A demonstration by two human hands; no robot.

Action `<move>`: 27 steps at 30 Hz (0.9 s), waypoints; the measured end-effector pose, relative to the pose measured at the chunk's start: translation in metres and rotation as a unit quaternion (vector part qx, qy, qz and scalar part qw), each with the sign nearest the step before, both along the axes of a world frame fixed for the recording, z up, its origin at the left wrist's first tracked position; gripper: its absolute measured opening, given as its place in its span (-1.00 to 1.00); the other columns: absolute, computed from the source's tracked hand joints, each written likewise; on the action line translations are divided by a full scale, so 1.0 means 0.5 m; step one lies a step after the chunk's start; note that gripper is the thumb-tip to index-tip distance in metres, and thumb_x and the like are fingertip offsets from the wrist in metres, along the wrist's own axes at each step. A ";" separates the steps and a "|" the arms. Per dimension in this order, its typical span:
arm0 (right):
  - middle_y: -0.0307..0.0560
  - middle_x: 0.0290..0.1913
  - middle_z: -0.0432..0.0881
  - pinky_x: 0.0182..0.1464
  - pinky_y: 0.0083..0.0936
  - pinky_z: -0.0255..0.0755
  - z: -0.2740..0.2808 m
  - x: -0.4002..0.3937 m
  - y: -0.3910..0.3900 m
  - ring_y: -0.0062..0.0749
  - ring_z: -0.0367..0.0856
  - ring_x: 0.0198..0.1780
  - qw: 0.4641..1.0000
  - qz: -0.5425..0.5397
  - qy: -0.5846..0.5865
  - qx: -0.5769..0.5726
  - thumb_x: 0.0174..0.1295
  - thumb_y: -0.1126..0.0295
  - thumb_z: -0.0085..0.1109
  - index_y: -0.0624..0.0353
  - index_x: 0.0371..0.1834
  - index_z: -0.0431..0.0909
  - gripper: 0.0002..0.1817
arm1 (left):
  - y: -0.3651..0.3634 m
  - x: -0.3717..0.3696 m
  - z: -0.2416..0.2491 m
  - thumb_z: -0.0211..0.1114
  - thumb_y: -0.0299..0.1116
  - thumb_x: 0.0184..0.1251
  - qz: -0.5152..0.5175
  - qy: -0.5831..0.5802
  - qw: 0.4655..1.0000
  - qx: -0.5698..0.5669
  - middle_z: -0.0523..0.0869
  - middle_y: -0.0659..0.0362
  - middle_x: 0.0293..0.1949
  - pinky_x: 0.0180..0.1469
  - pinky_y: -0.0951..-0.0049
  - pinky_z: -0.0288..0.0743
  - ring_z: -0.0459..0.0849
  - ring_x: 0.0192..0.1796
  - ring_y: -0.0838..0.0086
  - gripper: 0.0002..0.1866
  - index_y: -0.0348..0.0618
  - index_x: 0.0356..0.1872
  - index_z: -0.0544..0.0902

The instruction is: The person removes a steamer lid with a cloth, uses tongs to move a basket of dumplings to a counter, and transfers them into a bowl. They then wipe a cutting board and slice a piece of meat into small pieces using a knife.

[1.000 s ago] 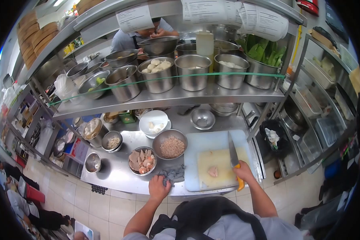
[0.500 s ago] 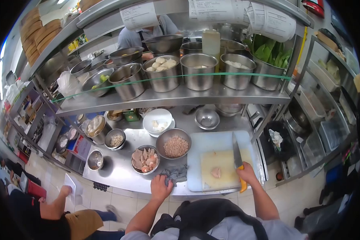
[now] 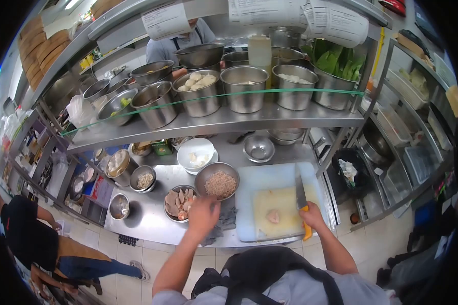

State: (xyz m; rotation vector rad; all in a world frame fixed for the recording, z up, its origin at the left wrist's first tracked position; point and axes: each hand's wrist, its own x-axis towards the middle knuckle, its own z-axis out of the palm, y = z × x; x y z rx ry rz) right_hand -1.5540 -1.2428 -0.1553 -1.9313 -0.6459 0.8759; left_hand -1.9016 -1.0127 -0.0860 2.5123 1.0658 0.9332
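My right hand is closed round the yellow handle of a kitchen knife, whose blade points away from me over the right side of the white cutting board. Left of the knife, a small pale piece of raw meat lies on the yellowed part of the board. My left hand hovers by the near edges of a bowl of meat chunks and a bowl of finely chopped pinkish meat; its fingertips are not clear. A grey cloth lies partly under that hand.
A white bowl, an empty steel bowl and small bowls stand farther back. Above them runs a steel shelf with several pots. A black-lined bin is at the right. One person stands behind the shelf, another at the left.
My left hand has lifted off the grey cloth and moved forward toward the bowls. The right hand still holds the knife on the board. The person at the left has shifted position.
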 end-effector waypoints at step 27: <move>0.16 -0.31 0.69 -0.57 -0.29 0.61 0.017 -0.024 -0.004 -0.12 0.72 -0.57 0.998 -0.058 -0.035 0.016 0.14 0.42 0.18 0.46 -0.02 0.52 -0.62 | 0.586 0.419 0.149 0.23 -0.22 0.43 -0.142 -0.678 0.441 -0.571 0.76 0.03 -0.13 -0.03 0.18 0.60 0.75 -0.05 0.17 -0.69 -0.24 0.00 0.62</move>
